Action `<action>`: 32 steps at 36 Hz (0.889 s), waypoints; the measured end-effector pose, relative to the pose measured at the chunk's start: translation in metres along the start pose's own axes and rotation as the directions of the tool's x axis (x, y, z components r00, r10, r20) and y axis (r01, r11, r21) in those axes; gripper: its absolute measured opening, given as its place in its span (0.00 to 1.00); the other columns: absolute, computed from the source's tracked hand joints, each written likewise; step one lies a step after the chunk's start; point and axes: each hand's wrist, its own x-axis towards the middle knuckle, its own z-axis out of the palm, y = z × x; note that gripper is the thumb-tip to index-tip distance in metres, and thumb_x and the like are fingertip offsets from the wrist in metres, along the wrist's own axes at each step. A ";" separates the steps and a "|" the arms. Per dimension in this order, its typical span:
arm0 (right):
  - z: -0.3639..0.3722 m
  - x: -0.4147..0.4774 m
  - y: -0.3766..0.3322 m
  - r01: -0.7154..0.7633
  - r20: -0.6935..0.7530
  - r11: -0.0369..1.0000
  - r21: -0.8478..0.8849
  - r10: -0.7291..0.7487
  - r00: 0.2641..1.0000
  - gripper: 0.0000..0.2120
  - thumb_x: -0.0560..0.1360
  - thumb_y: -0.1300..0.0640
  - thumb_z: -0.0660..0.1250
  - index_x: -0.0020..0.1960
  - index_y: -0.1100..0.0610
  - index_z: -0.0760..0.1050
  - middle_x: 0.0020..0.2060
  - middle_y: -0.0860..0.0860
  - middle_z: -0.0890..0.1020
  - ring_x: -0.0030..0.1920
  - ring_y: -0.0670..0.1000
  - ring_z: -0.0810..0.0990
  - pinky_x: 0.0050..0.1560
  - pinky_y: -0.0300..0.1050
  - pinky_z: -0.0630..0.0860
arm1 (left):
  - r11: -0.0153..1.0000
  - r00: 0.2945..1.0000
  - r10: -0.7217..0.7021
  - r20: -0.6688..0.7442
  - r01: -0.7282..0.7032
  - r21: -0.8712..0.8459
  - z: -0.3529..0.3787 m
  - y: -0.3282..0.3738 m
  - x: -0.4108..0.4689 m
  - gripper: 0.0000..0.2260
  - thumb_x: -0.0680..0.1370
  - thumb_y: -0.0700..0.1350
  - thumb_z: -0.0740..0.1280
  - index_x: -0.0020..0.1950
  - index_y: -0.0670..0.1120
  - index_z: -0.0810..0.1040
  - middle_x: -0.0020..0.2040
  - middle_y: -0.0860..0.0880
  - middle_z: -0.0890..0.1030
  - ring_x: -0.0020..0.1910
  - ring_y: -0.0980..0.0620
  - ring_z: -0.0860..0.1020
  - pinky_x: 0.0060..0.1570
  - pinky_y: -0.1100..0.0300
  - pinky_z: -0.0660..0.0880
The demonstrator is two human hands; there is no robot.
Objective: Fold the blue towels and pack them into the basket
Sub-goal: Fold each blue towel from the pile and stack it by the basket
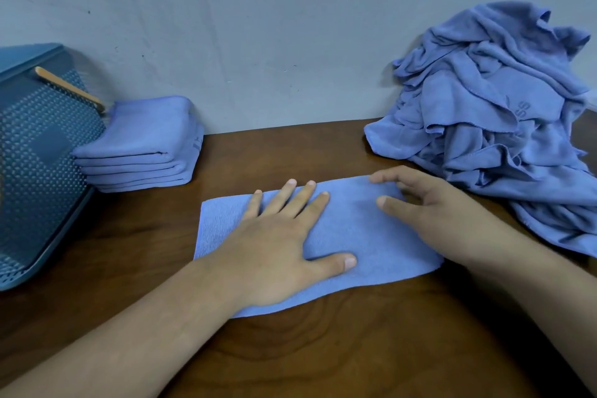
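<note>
Left hand (pixel 277 242) presses towel (pixel 358 233); right hand (pixel 429 203) at edge, perhaps touching pile (pixel 500 113).

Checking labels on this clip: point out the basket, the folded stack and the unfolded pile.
basket (pixel 38 152), head view, on its perforated side wall.
folded stack (pixel 148 126), head view, on the top towel.
unfolded pile (pixel 484 107), head view, on its crumpled middle.

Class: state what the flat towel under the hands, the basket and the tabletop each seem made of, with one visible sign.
Flat towel: likely microfibre cloth, matte, fine nap. Basket: probably moulded plastic, perforated wall, slight sheen. Tabletop: wood or wood-look laminate, dark grain swirls, smooth.
</note>
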 end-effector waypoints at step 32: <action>-0.007 0.000 0.006 0.025 0.155 0.990 -0.139 -0.003 0.988 0.35 0.75 0.43 0.78 0.78 0.38 0.69 0.73 0.34 0.69 0.74 0.38 0.65 0.71 0.39 0.63 | 0.998 0.993 0.004 -0.120 -0.011 -0.057 0.002 -0.004 -0.012 0.38 0.80 0.74 0.50 0.87 0.58 0.50 0.86 0.63 0.46 0.84 0.62 0.41 0.84 0.44 0.43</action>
